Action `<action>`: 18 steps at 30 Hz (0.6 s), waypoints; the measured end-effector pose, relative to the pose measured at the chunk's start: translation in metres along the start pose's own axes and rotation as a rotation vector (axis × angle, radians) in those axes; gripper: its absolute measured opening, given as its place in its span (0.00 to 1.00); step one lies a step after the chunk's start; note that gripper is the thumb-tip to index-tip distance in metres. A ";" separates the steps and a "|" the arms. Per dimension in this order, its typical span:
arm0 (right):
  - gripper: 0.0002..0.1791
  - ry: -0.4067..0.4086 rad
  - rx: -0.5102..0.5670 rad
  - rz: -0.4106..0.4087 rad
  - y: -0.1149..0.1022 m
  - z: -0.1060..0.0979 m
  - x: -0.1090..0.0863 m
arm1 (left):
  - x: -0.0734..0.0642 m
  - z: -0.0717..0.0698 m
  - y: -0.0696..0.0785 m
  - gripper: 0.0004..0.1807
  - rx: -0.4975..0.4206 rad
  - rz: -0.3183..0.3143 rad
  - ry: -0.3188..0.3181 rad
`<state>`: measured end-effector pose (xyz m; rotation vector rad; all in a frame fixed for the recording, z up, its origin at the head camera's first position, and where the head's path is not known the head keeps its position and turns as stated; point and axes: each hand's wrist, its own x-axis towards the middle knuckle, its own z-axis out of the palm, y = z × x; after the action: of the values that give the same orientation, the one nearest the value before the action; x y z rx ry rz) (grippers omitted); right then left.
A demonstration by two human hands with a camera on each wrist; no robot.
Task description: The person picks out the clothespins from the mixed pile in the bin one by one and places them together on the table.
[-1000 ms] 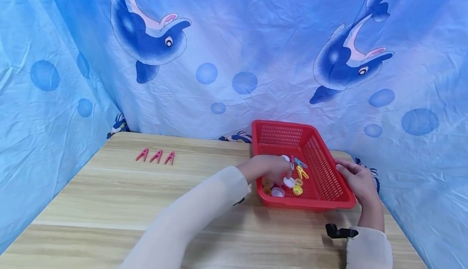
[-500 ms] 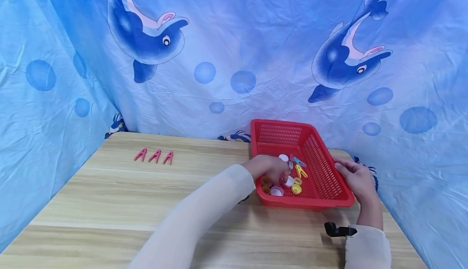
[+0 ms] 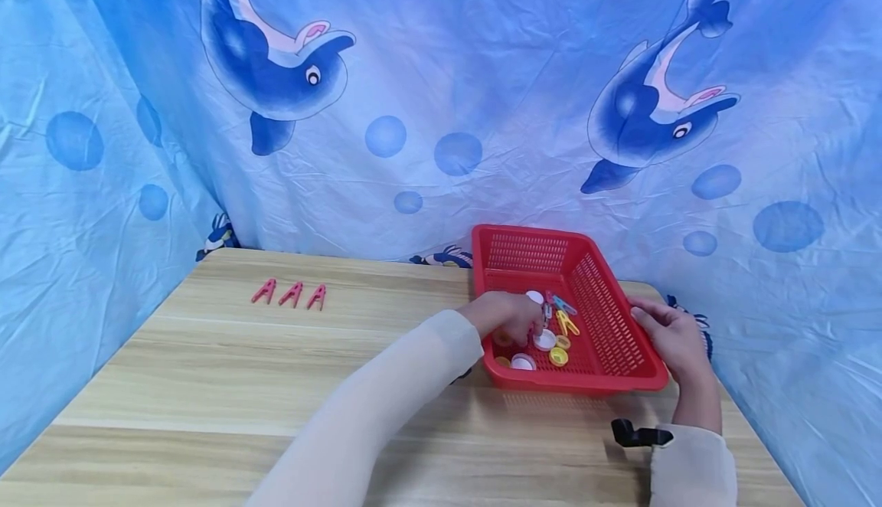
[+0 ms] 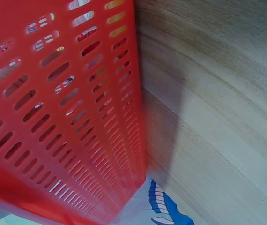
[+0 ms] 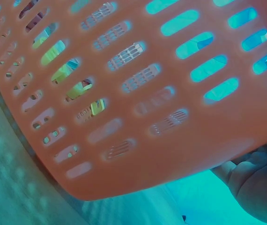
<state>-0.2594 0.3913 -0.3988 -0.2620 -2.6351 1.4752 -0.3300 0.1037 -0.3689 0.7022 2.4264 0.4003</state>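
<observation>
A red plastic basket (image 3: pixel 575 381) with slotted walls stands at the table's right side. My left hand (image 3: pixel 511 315) reaches over its left wall, fingers pointing down among small things on the bottom; I cannot tell whether the fingers hold anything. Close by the fingertips are a white cap (image 3: pixel 544 341) and a yellow cap (image 3: pixel 558 356); a yellow clothespin (image 3: pixel 567 324) and a blue clothespin (image 3: pixel 564 305) lie farther right. With my right hand (image 3: pixel 678 340) I grip the basket's right rim, thumb on top. The left wrist view shows only the slotted wall (image 4: pixel 54 108), no fingers.
Three pink clothespins (image 3: pixel 291 294) lie in a row at the back left of the wooden table (image 3: pixel 207 384). A blue curtain (image 3: pixel 413 93) with dolphin prints hangs right behind the table and along both sides.
My left hand has shifted slightly inside the basket, and its fingers now cover more of the brownish caps near the left wall. My right hand keeps its grip on the rim.
</observation>
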 end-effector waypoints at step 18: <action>0.35 -0.006 0.013 0.011 -0.002 0.000 -0.001 | 0.011 0.003 -0.001 0.25 -0.074 -0.012 0.110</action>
<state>-0.2582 0.3899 -0.3970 -0.2724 -2.6318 1.4979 -0.3360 0.1096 -0.3763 0.6493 2.5025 0.5342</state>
